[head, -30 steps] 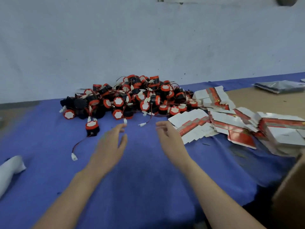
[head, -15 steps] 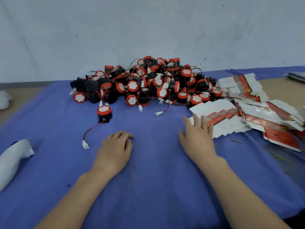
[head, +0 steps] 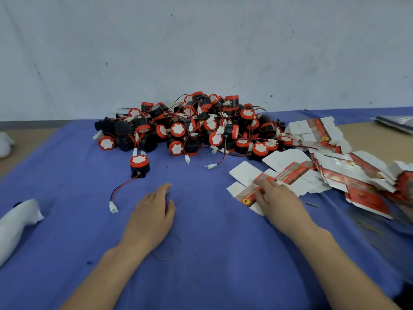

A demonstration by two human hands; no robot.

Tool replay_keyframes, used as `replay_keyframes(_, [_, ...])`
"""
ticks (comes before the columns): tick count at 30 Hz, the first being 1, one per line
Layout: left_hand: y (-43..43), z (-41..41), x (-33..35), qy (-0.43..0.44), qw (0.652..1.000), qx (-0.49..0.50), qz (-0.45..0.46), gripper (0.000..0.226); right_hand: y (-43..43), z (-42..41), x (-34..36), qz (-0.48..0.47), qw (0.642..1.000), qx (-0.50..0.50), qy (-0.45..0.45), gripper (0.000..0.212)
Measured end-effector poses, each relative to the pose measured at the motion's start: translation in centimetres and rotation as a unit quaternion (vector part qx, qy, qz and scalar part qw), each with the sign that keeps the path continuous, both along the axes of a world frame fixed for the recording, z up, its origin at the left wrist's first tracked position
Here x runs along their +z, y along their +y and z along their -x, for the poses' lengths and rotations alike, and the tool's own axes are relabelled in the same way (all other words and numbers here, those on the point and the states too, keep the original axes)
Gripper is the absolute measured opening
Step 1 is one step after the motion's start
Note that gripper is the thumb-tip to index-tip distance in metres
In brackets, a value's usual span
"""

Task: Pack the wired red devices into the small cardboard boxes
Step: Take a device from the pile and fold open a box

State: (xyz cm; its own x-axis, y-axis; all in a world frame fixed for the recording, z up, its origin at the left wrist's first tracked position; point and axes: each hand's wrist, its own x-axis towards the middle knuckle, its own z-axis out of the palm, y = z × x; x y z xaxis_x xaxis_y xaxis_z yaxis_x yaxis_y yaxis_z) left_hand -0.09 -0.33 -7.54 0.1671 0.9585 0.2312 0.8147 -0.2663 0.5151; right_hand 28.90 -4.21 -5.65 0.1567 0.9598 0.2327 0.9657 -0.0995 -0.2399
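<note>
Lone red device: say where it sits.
Head view, left of centre: the lone device stands on the blue cloth just before the pile, beyond the left hand.

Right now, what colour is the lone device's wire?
Red and black wire, ending in a white plug; clearest in the head view.

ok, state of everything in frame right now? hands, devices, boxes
left hand: open, flat on the blue cloth, holding nothing.
right hand: open, fingers resting on the nearest flat box.
loose device: upright, apart from the pile, wire trailing on the cloth, unpacked.
device pile: heaped, wires tangled, unpacked.
cardboard boxes: flattened, overlapping, none folded up.
</note>
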Motion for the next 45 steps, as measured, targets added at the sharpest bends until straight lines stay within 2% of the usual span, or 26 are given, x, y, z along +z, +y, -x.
replay_keyframes(3, [-0.4,-0.1,0.3,-0.012,0.999,-0.002,-0.040,0.045,-1.0,2.3,0.2,0.015,0.982,0.129,0.136,0.037])
replay_keyframes(6, [-1.5,-0.7,0.8,-0.015,0.993,-0.055,-0.107,0.039,-1.5,4.5,-0.3,0.036,0.950,0.224,0.216,0.036])
replay_keyframes(8, [-2.5,-1.2,1.0,-0.004,0.988,-0.102,-0.119,0.038,-1.1,4.9,-0.4,0.001,0.951,0.213,0.223,0.039])
replay_keyframes(10, [-3.2,-1.4,1.0,0.014,0.985,-0.127,-0.116,0.044,-0.6,4.8,-0.3,-0.018,0.964,0.148,0.221,0.051])
replay_keyframes(12, [-3.5,-1.2,1.0,0.018,0.988,-0.122,-0.098,0.051,-0.2,4.9,-0.4,0.013,0.973,0.093,0.211,0.064])
replay_keyframes(15, [-3.6,-0.2,0.9,0.042,0.992,-0.104,-0.056,0.057,0.1,5.8,-0.6,0.069,0.981,0.083,0.160,0.072])
replay_keyframes(22, [-3.6,1.5,0.4,0.085,0.986,-0.137,0.032,0.063,0.5,7.4,-0.4,0.082,0.950,0.099,0.284,0.078])
replay_keyframes(26, [-3.4,1.8,0.3,0.107,0.983,-0.147,0.038,0.069,0.4,7.7,0.0,0.065,0.909,0.097,0.401,0.074])
replay_keyframes(31, [-3.4,1.8,0.4,0.096,0.984,-0.142,0.042,0.082,0.3,8.2,-0.2,0.020,0.785,0.090,0.613,0.058])
replay_keyframes(34, [-3.4,1.7,0.5,0.108,0.986,-0.128,0.023,0.086,0.1,8.9,0.0,0.039,0.743,0.088,0.662,0.038])
replay_keyframes(38, [-3.3,1.3,1.0,0.168,0.980,-0.106,-0.009,0.084,0.2,9.2,0.3,0.046,0.665,0.077,0.741,0.034])
replay_keyframes(42, [-3.4,0.8,1.2,0.174,0.975,-0.124,-0.053,0.071,0.6,8.6,0.4,0.030,0.663,0.067,0.745,0.025])
replay_keyframes(45, [-3.7,0.5,1.6,0.160,0.977,-0.110,-0.084,0.082,0.6,7.9,0.1,0.023,0.683,0.063,0.728,0.024])
